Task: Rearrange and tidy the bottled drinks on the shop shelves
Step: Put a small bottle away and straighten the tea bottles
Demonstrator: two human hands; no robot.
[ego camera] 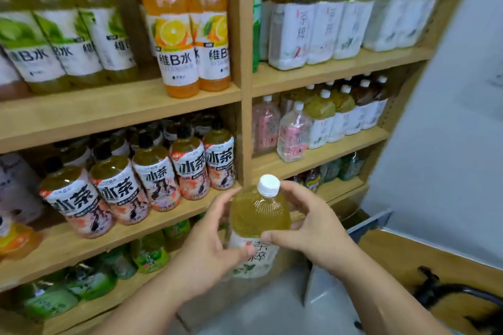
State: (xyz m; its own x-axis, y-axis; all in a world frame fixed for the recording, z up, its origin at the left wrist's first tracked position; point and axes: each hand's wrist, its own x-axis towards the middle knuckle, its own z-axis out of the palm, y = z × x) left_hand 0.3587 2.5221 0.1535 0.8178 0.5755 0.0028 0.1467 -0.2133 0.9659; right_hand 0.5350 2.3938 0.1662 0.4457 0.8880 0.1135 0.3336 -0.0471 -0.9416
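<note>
- Left hand (209, 242): fingers curled round the left side of the clear plastic bottle of yellow-green tea (258, 215), thumb pressed on the front of its white wrap label (255, 255).
- Right hand (313, 228): grips the right side, thumb across the front where liquid meets label, forefinger curled up beside the white screw cap (269, 185).
- Bottle is lower centre of the frame, roughly upright, held in the air in front of the light wooden shelf unit (246, 117). It touches no shelf.
- Handling, my read: filled to the shoulder, so it has some weight. One hand should carry it; two is steadier.
- Thin plastic wall likely gives under a hard squeeze. Not fragile. The smooth label may be slick.
- Best hold: round the labelled body, below the shoulder. The cap alone is a poor grip point.
- Outward: small white-capped green tea bottles (321, 117) in the same style stand in a row on the middle shelf, right of centre. Likely home for this one.
- Larger white-labelled tea bottles (324, 27) upper right; orange vitamin-drink bottles (179, 35) top centre; black-capped iced-tea bottles (152, 171) left of centre.
</note>
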